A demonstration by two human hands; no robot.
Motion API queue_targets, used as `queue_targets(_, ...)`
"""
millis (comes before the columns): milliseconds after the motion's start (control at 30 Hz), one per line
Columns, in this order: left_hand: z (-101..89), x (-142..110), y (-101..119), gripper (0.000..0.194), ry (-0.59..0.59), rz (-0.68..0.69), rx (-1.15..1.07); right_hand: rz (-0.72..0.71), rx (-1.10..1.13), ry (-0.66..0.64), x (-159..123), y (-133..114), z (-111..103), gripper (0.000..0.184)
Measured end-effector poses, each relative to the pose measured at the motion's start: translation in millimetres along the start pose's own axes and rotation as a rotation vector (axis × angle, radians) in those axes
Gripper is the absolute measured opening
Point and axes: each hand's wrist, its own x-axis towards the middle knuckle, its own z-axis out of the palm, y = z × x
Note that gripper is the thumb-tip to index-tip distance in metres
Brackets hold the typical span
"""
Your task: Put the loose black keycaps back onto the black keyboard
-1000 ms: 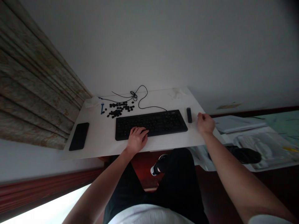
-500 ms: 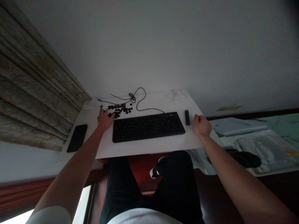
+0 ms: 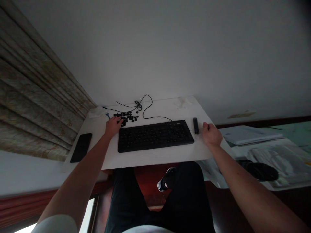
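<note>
1. White wall (image 3: 170, 48) fills the top of what I see, and a long patterned curtain (image 3: 36, 87) hangs down on my left.
2. Below it is a white desk top (image 3: 157, 158). On it lie a black keyboard (image 3: 155, 137), a thin black cable (image 3: 147, 104) in loose loops behind the keyboard, and a black phone (image 3: 81, 148) near the left side.
3. My left hand (image 3: 113, 127) is past the left end of the keyboard, at a pile of black keycaps (image 3: 128, 118). The pile is a loose heap, wider than it is deep, and it spreads to the right of my hand.
4. My left fingers (image 3: 120, 119) are spread a little and bent down onto the near end of the pile. I cannot tell if they pinch a keycap, because they cover what is under them.
5. A small blue tool (image 3: 107, 115) lies just past my left hand, at the left end of the pile.
6. My right hand (image 3: 212, 135) is off the right end of the keyboard. Its fingers curl loosely, not pressed together, and it looks empty.
7. A small black bar (image 3: 196, 125) lies just left of my right fingertips. Its long side points away from me.
8. My left hand is much nearer the pile. My right hand is nearer the bar and well apart from the pile.
</note>
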Motion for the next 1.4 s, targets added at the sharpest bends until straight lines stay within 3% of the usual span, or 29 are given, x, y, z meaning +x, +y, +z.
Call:
queue_targets(200,-8.0,5.2,12.4,0.039,-0.084,0.080,0.007,0.031,-0.021,-0.046,0.3,-3.1,-2.4,0.048)
queue_targets(600,-10.8,15.4,18.3,0.031,-0.230,0.036,-0.042,0.028,-0.046,-0.052,-0.1,-4.3,-3.5,0.048)
queue_targets(1000,-6.4,10.9,17.7,0.039,-0.159,0.058,-0.062,0.005,-0.053,-0.030,0.5,-1.1,-0.8,0.052)
queue_targets(1400,-6.2,-9.2,11.0,0.046,-0.101,0.242,-0.089,0.007,-0.046,-0.039,1.0,-0.6,0.2,0.054)
